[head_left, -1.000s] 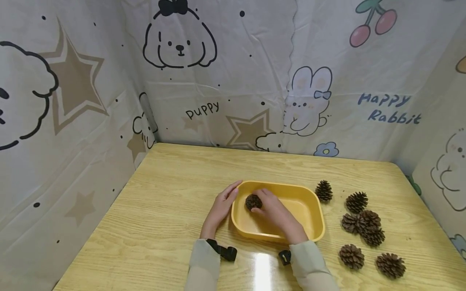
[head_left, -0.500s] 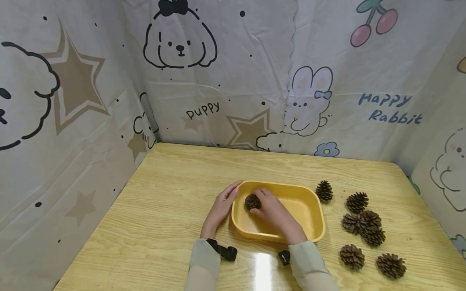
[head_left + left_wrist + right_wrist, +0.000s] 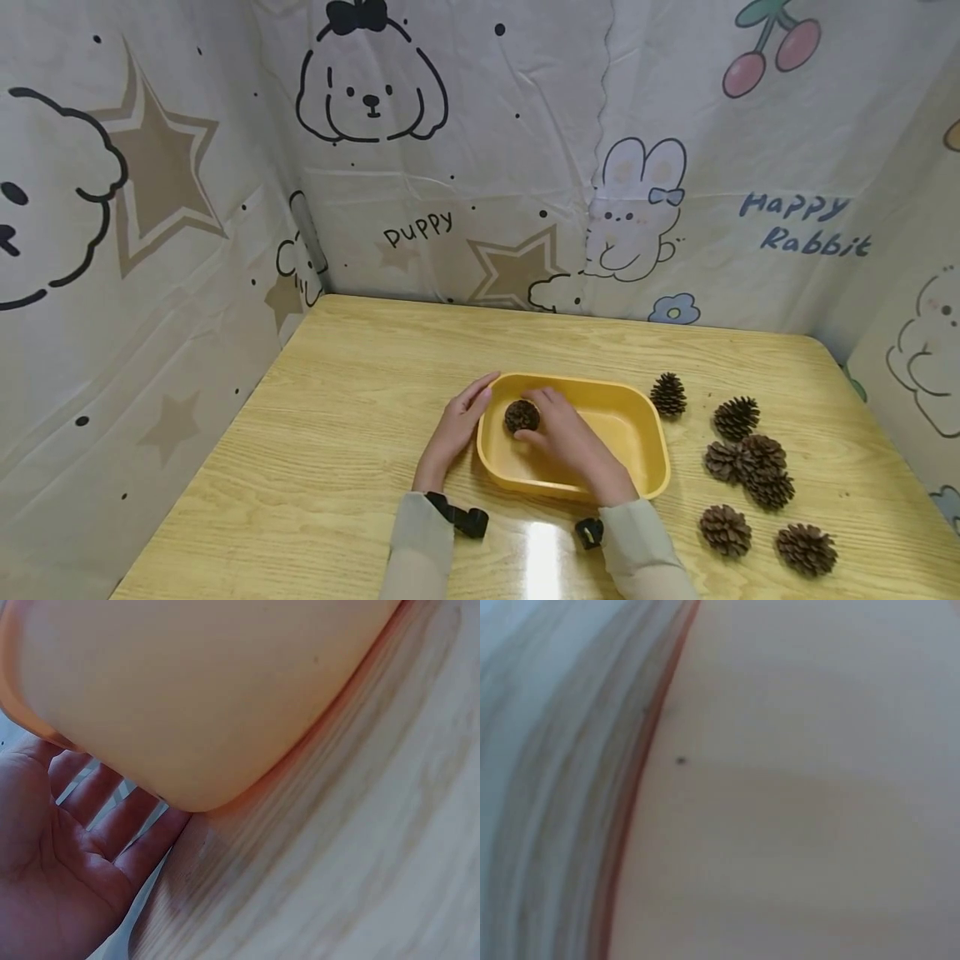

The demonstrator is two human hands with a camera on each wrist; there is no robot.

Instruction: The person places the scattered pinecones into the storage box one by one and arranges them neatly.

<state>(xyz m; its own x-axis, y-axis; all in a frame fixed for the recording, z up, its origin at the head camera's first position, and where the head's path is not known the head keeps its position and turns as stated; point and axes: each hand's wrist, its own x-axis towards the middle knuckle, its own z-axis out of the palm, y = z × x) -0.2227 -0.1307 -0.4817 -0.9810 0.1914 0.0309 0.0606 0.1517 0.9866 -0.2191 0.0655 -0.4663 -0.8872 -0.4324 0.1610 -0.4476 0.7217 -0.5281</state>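
In the head view, a brown pine cone [image 3: 521,417] sits inside the left part of a yellow plastic tray [image 3: 600,487]. My right hand [image 3: 566,433] reaches over the near rim and holds this cone, fingers curled past its far side and thumb at its near side. My left hand [image 3: 453,425] lies along the tray's left end, its fingers extended against the outer wall. The left wrist view shows that left palm [image 3: 67,877] and its fingers beside the tray wall [image 3: 187,690]. Only the tray's wall [image 3: 795,787] and wood appear in the right wrist view.
Right of the tray, several loose pine cones [image 3: 725,531] lie on the wooden table [image 3: 322,433]. One pine cone [image 3: 667,395] stands close to the tray's far right corner. A printed cloth [image 3: 465,167] hangs behind the table and along its sides.
The right hand and the cone shift only very slightly inside the tray, and the right wrist edges a little to the right. The left hand and tray stay in place.
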